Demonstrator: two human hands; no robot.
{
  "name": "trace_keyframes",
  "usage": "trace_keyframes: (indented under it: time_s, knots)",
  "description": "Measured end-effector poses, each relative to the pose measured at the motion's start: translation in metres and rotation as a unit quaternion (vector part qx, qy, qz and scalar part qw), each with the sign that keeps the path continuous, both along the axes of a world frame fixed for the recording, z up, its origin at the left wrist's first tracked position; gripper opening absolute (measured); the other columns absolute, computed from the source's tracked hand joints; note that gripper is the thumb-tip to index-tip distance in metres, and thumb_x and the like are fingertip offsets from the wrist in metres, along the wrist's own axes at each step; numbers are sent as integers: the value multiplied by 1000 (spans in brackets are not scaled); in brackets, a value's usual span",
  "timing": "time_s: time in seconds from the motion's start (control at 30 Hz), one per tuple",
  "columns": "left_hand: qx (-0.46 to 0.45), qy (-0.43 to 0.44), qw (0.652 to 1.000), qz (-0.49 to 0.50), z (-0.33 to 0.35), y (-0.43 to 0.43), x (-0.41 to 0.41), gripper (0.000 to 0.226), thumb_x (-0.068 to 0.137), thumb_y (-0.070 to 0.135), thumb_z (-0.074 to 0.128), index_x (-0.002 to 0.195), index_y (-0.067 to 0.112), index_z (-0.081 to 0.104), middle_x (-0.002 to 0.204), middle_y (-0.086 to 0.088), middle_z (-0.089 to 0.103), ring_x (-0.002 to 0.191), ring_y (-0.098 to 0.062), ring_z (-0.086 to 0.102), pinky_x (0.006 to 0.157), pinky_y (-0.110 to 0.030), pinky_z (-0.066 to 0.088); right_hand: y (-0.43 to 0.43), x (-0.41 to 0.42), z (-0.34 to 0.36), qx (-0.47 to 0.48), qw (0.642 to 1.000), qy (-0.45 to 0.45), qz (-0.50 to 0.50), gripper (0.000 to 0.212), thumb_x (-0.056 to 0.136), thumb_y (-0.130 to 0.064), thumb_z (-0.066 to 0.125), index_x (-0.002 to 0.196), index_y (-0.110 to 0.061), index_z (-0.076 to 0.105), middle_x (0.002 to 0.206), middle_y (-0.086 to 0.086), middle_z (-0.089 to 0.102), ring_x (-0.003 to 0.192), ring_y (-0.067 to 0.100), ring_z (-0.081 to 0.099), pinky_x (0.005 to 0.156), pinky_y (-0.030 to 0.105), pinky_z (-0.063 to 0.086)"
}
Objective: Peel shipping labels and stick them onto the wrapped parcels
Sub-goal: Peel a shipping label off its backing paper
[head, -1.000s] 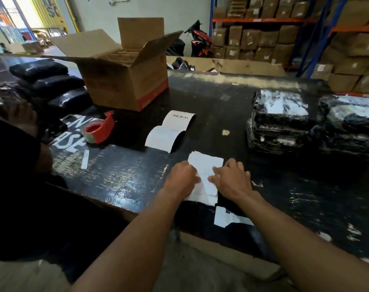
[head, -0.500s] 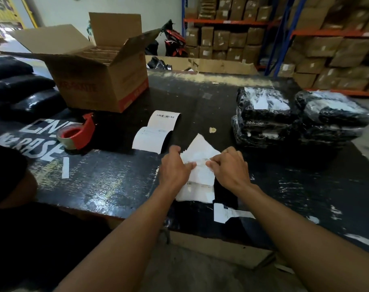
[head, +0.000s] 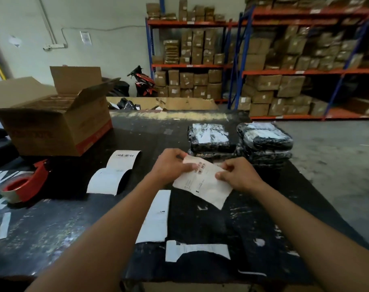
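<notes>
I hold a white shipping label (head: 202, 183) with a barcode above the black table (head: 63, 228). My left hand (head: 172, 165) pinches its upper left corner and my right hand (head: 238, 174) pinches its right edge. A strip of blank backing paper (head: 156, 218) lies flat below my left hand. Two stacks of parcels wrapped in black plastic sit beyond the label: the left stack (head: 210, 139) and the right stack (head: 265, 141), each with a label on top. A curled strip of labels (head: 114, 171) lies to the left.
An open cardboard box (head: 53, 121) stands at the back left. A red tape dispenser (head: 23, 184) lies at the left edge. A torn white scrap (head: 196, 249) sits near the table's front edge. Shelves of cartons (head: 284, 81) fill the background.
Both hands have lifted the label off the table and turned it print side up. The backing strip now lies bare on the table. The camera has tilted upward.
</notes>
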State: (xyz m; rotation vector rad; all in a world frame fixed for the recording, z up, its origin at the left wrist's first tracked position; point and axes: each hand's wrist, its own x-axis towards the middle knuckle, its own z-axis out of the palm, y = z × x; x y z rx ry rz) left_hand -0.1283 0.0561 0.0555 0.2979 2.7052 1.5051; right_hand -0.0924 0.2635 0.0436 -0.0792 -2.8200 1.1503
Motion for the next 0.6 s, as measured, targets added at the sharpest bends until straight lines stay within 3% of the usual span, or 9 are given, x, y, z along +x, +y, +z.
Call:
trace_keyframes:
  time_s: [0.1, 0.23, 0.3, 0.43, 0.5, 0.6]
  knots:
    - [50, -22, 998, -11, -7, 29, -1, 11, 83, 19, 77, 86, 10, 71, 85, -8, 76, 78, -23, 74, 75, -48, 61, 30, 11, 2, -55, 998, -39, 3, 12, 85, -14, 74, 85, -3, 73, 82, 6, 73, 69, 12, 66, 67, 28, 52]
    - [25, 11, 999, -27, -4, 66, 0, 6, 84, 20, 76, 84, 16, 73, 79, -2, 76, 70, -17, 74, 71, -42, 62, 56, 21, 4, -83, 993, -80, 29, 12, 82, -12, 74, 90, -5, 73, 89, 6, 74, 77, 16, 69, 71, 30, 54]
    - [4, 11, 999, -48, 2, 80, 2, 11, 81, 19, 79, 89, 15, 73, 81, -2, 76, 70, -17, 74, 69, -39, 62, 66, 24, 4, -99, 990, -94, 38, 15, 82, -16, 76, 94, -7, 73, 91, 3, 75, 80, 17, 72, 70, 28, 56]
    - [102, -7, 995, 8, 6, 98, 4, 43, 74, 26, 85, 111, 13, 66, 103, -5, 71, 88, -22, 72, 80, -41, 60, 79, 27, 3, -186, 979, -89, 10, 8, 88, -15, 72, 94, -10, 74, 89, 6, 76, 74, 17, 73, 67, 29, 60]
    - [152, -63, 985, 45, 1, 102, 9, 44, 77, 31, 82, 111, 11, 63, 108, -6, 70, 93, -20, 69, 84, -43, 59, 83, 26, 1, -249, 965, -72, -27, 9, 89, -13, 70, 97, -9, 72, 93, 9, 76, 79, 22, 74, 70, 35, 61]
    - [147, -201, 969, 5, -12, 106, 27, 26, 83, 29, 78, 94, 7, 67, 92, -5, 75, 77, -15, 68, 75, -33, 60, 87, 23, 0, -322, 942, -53, -72, 5, 90, -9, 69, 94, -9, 70, 97, 11, 75, 83, 25, 74, 73, 40, 61]
